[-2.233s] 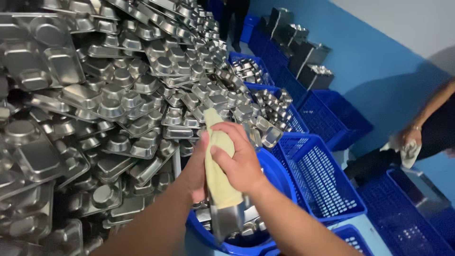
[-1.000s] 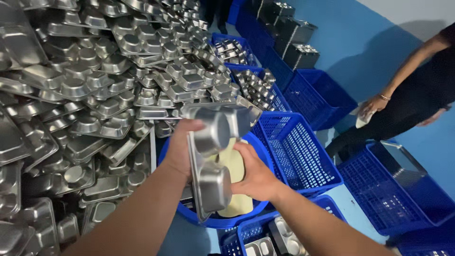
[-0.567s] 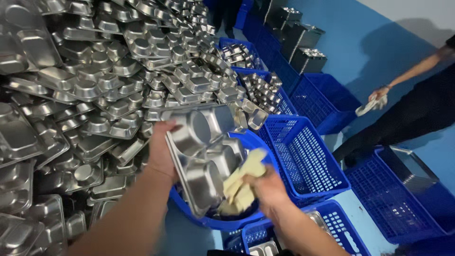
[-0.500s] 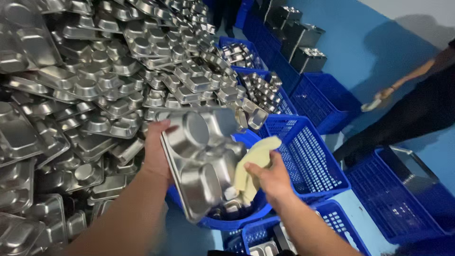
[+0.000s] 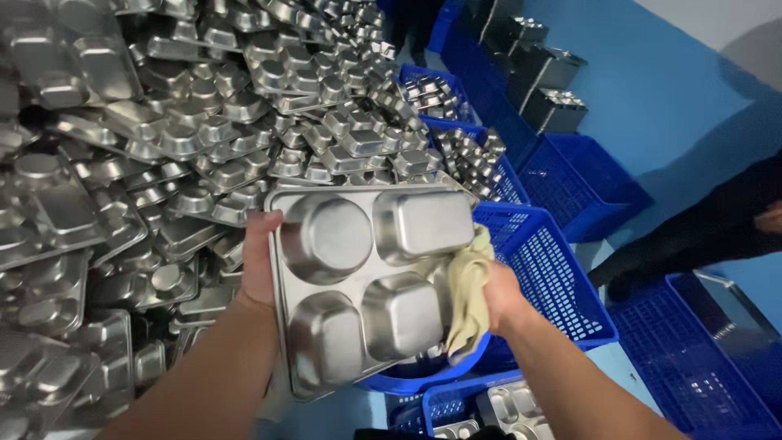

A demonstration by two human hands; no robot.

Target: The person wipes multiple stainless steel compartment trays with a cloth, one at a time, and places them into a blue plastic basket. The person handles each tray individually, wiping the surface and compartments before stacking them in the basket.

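My left hand (image 5: 259,262) grips the left edge of a stainless steel compartment tray (image 5: 366,277), held up with its bulging underside facing me. My right hand (image 5: 498,295) holds a pale yellow cloth (image 5: 468,287) pressed against the tray's right edge. The tray hangs over a round blue tub (image 5: 423,375), most of which is hidden behind it.
A huge heap of steel trays (image 5: 163,138) fills the left and back. Blue mesh crates (image 5: 546,269) stand to the right, some with trays inside (image 5: 505,411). Stacked steel containers (image 5: 546,77) line the blue wall. Another person in dark clothes (image 5: 717,228) stands at the right.
I have turned the tray from edge-on to flat, underside toward me, and tilted it more level. My right hand with the cloth has shifted from the tray's face to its right edge.
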